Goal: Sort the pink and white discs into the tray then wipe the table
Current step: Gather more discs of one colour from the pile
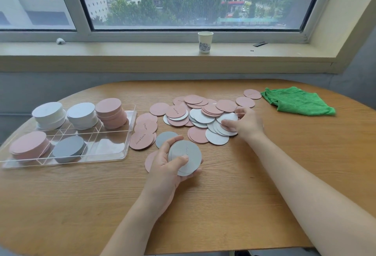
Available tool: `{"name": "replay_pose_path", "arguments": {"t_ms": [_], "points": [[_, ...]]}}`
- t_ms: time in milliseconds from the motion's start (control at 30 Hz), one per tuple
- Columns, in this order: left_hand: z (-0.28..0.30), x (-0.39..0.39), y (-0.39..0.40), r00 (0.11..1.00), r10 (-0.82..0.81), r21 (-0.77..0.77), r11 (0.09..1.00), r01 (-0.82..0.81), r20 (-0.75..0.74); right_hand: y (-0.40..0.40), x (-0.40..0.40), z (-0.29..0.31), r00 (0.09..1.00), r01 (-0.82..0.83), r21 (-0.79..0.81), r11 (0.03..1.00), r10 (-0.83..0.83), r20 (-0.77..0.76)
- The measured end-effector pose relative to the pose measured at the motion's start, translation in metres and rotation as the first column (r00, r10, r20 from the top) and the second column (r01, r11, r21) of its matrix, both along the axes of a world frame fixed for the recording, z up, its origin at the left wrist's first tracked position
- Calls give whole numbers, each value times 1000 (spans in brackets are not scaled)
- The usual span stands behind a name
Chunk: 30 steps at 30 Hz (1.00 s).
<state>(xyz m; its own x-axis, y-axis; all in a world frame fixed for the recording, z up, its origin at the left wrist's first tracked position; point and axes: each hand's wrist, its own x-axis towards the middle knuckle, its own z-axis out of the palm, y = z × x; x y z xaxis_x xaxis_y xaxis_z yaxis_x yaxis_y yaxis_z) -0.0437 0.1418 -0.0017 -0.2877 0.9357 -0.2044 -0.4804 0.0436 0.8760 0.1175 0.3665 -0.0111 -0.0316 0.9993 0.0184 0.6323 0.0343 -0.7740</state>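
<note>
Left hand (164,166) gripping white stack (185,158); right hand (244,123) pinching white disc (227,117) in pile, lying far-right of stack.

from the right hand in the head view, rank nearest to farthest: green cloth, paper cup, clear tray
Measured from the right hand on the loose pile:
1. green cloth, just to its right on the table.
2. paper cup, up on the windowsill behind the table.
3. clear tray, across at the table's left; close to the cup's rank in this view.

Pink and white discs (205,116) lie scattered mid-table; tray (130,133) — stacked.
</note>
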Motion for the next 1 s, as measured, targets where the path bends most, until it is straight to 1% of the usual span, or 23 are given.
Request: {"name": "replay_pose_path", "arguments": {"t_ms": [67, 200, 267, 367, 400, 467, 500, 533, 600, 667, 800, 900, 933, 1000], "points": [[-1, -1, 1, 1000, 7, -4, 1000, -7, -2, 0, -1, 2, 995, 26, -10, 1000, -27, -99], [-4, -3, 2, 1000, 15, -8, 1000, -15, -3, -13, 8, 6, 967, 84, 43, 995, -71, -243], [-5, -3, 2, 1000, 24, -11, 1000, -24, -4, -23, 15, 6, 950, 75, 27, 997, -64, -307], [-6, -4, 3, 999, 52, -20, 998, -53, -14, -45, 25, 9, 899, -27, -43, 999, 5, -438], [-6, -3, 3, 998, 64, -25, 998, -64, -24, -54, 27, 12, 859, -83, -82, 993, 29, -510], [-5, -3, 2, 996, 79, -23, 997, -79, -35, -74, 28, 15, 747, -216, -178, 960, 45, -664], [-4, -2, 1, 996, 82, -18, 996, -82, -36, -83, 26, 16, 706, -280, -213, 936, 51, -706], [-4, -2, 1, 996, 83, -14, 996, -83, -35, -91, 23, 16, 688, -333, -229, 915, 69, -722], [-3, -1, 0, 997, 77, -13, 997, -77, -19, -107, 14, 16, 687, -407, -210, 889, 146, -711], [-2, 0, -2, 998, 67, -16, 998, -67, 7, -120, 3, 15, 699, -442, -159, 883, 228, -678], [-2, 1, -4, 1000, 25, 14, 1000, -25, 10, -129, -14, 7, 769, -445, -42, 894, 358, -529], [-3, 0, -5, 1000, 16, 4, 1000, -16, 10, -122, -13, 6, 810, -435, 17, 900, 400, -430], [-3, 0, -4, 1000, 15, -7, 1000, -15, 3, -117, -10, 7, 829, -414, 46, 909, 398, -393], [-2, 0, -4, 1000, 14, -22, 1000, -14, -9, -100, 1, 11, 900, -327, 136, 935, 352, -259]]}}
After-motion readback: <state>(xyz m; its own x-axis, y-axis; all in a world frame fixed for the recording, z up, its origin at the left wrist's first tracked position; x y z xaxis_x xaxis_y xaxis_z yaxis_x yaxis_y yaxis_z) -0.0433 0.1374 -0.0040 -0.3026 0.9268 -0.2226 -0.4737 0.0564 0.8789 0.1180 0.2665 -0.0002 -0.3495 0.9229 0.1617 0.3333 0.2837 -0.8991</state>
